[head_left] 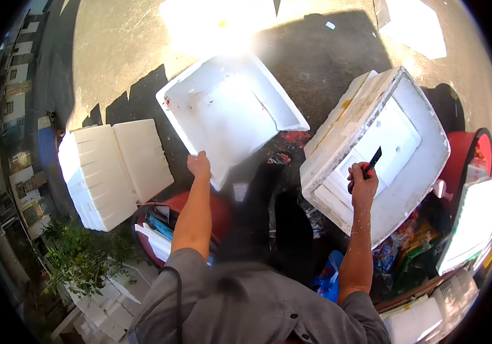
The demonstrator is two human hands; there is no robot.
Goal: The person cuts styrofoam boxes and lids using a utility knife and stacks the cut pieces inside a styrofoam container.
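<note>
- Two hands of our own, both busy: our left hand [199, 165] is closed on the near-left rim of an open white box [229, 120]; our right hand [363, 183] is wrapped round the handle of a dark knife [375, 158].
- We log the open white box straight ahead of our legs, hollow side facing us, with reddish-brown marks by its left corner and a dark crack line toward its right side.
- Knife: blade pointing forward and away from us, above the mouth of a yellow-taped box [327, 135] on our right. We cannot tell whether the blade touches anything.
- We see the yellow-taped box tilted toward us, rim grimy, flat white pieces lying inside.
- Off to our left: pale ribbed boxes [98, 172], apart from the open white box.
- Partly hidden by our left forearm: a red tub [221, 215] with white and blue items in it.
- Lower left: a leafy plant [85, 258] near white pieces.
- Far right: a second red tub [456, 152], coloured wrappers [409, 241] near it.
- Beside our right forearm: a blue bag [331, 275].
- Sunlight glares on the ground [120, 46] ahead of us.
</note>
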